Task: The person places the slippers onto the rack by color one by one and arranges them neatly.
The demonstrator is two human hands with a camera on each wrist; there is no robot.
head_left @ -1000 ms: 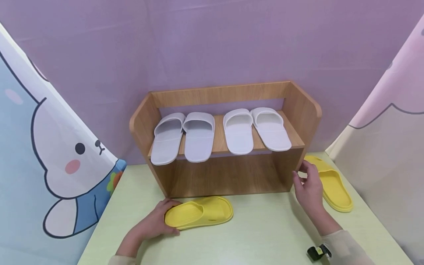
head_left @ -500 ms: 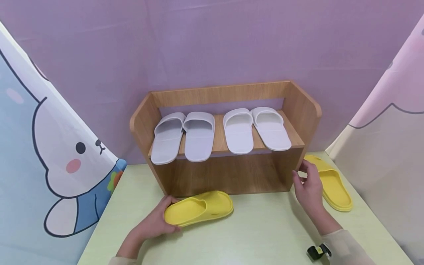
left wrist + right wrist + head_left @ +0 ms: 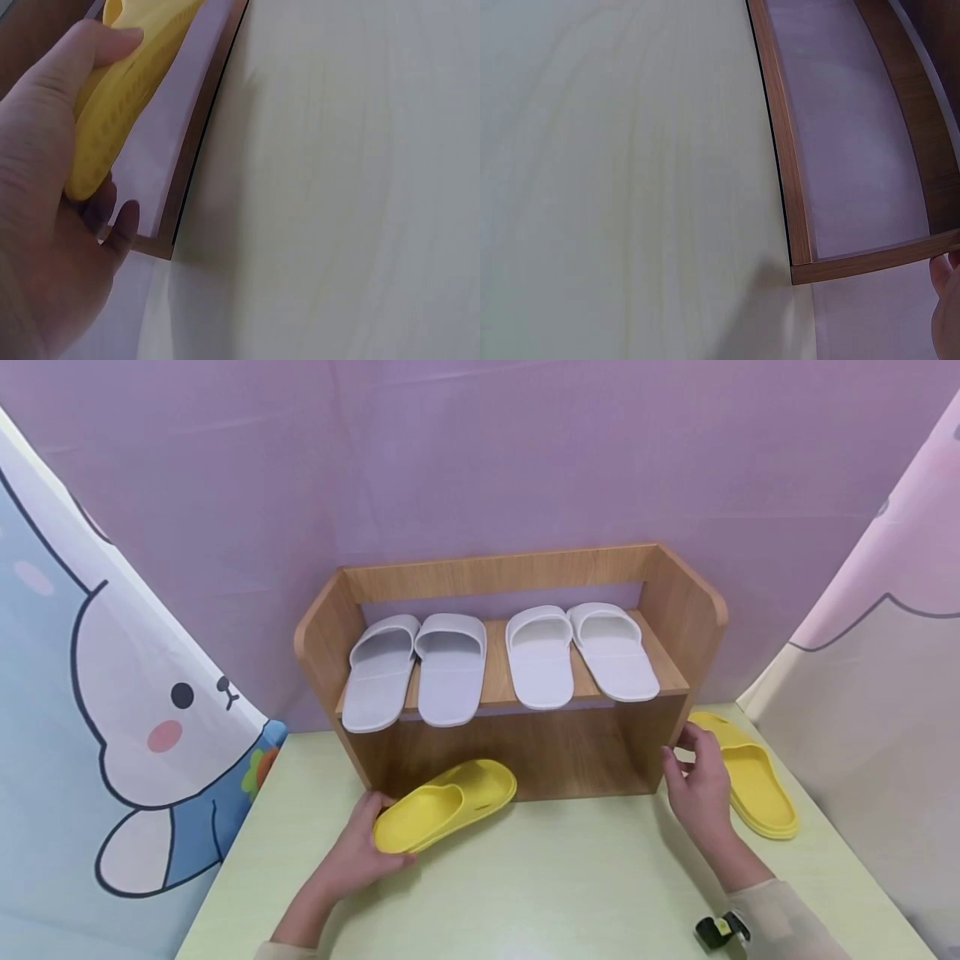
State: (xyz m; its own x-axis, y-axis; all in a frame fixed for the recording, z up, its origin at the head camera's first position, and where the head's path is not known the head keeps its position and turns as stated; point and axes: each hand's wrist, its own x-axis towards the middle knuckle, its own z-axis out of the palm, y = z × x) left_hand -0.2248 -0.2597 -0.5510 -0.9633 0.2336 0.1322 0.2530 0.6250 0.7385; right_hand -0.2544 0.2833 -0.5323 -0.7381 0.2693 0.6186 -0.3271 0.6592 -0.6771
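In my left hand I grip the heel of a yellow slipper, its toe angled far and right at the lower opening of the wooden rack. My right hand rests its fingers at the rack's right side, just left of a second yellow slipper lying on the pale surface. Four white slippers sit side by side on the upper shelf, heels toward me.

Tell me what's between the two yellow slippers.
In the head view, the rack's lower part, bare table and the right hand lie between the held slipper and the other slipper.
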